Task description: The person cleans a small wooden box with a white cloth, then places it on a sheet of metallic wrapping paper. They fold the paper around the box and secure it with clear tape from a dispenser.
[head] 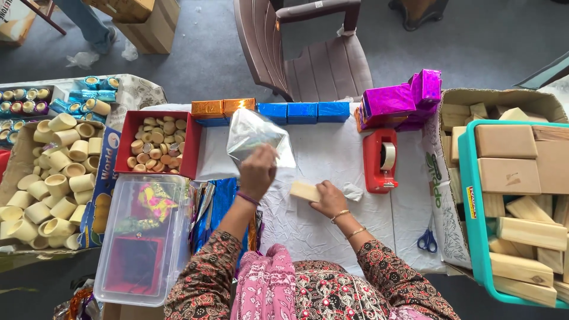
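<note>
While gripped, block (304, 191) lengthwise left-right.

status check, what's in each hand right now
Left hand lifts a silver foil sheet. Right hand holds a small pale wooden block on the white cloth. Red tape dispenser alongside.

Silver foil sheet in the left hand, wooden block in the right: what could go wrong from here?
1. The silver foil sheet is held up by one edge in the left hand, so it may crease or slip.
2. The right hand holds the wooden block close to a white scrap; the scrap could get caught under the block.
3. The red tape dispenser sits near the right hand; a reach might knock it.
</note>
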